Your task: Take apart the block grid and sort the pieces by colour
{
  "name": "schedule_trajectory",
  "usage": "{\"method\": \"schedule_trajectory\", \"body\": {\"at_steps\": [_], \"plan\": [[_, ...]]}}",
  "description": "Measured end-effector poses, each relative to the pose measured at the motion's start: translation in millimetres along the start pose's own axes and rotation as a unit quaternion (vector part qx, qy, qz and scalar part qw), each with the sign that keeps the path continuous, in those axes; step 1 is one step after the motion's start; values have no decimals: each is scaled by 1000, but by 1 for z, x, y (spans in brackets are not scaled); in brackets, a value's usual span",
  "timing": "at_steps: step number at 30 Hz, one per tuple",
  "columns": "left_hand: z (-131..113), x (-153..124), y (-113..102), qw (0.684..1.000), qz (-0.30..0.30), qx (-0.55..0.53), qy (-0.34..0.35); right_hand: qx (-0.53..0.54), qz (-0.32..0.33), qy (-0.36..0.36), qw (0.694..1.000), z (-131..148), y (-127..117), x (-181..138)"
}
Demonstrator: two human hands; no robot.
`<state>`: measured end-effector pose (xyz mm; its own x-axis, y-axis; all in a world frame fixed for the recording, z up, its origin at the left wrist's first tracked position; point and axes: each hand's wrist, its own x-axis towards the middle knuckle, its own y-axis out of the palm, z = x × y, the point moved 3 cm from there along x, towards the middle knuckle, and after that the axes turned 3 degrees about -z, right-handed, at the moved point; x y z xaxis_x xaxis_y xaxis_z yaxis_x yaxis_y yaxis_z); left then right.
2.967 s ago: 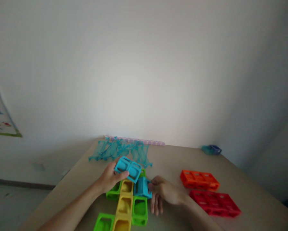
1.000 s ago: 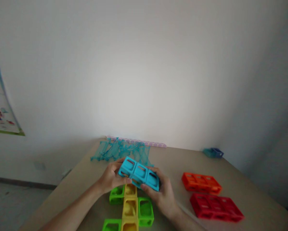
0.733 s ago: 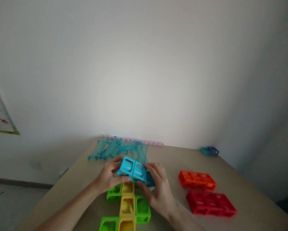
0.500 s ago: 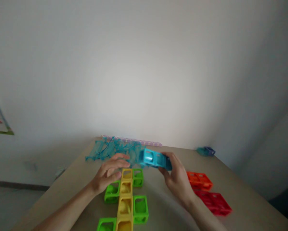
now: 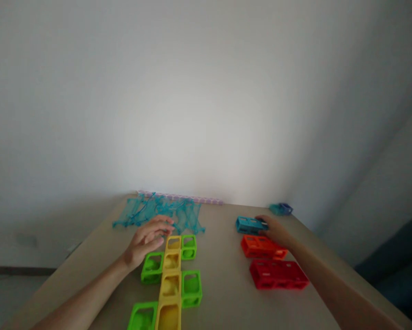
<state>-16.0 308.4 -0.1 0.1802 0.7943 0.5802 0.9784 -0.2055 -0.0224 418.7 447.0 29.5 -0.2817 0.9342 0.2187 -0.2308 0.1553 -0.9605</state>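
Sideways runs the blue block; right hand grasps one end; left hand free.

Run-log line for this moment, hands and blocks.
left hand: open, near yellow row; right hand: gripping blue row; orange row: between blue and red row

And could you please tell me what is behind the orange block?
Behind the orange block is the blue block, held at its right end by the right hand. The hand covers part of that end, which cannot be seen.
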Motion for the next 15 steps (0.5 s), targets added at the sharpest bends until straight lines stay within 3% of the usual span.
{"method": "schedule_trajectory", "body": {"at_steps": [5, 11, 15], "plan": [[1, -1, -2, 1000, 0, 6, -2, -37, -1, -15, 999, 12, -1, -2], [-1, -1, 0, 1000, -6, 4, 4, -61, 20, -30, 997, 44, 24, -33], [-3, 0, 0, 1000, -11, 7, 10, -80, 20, -40, 996, 49, 28, -42]]}}
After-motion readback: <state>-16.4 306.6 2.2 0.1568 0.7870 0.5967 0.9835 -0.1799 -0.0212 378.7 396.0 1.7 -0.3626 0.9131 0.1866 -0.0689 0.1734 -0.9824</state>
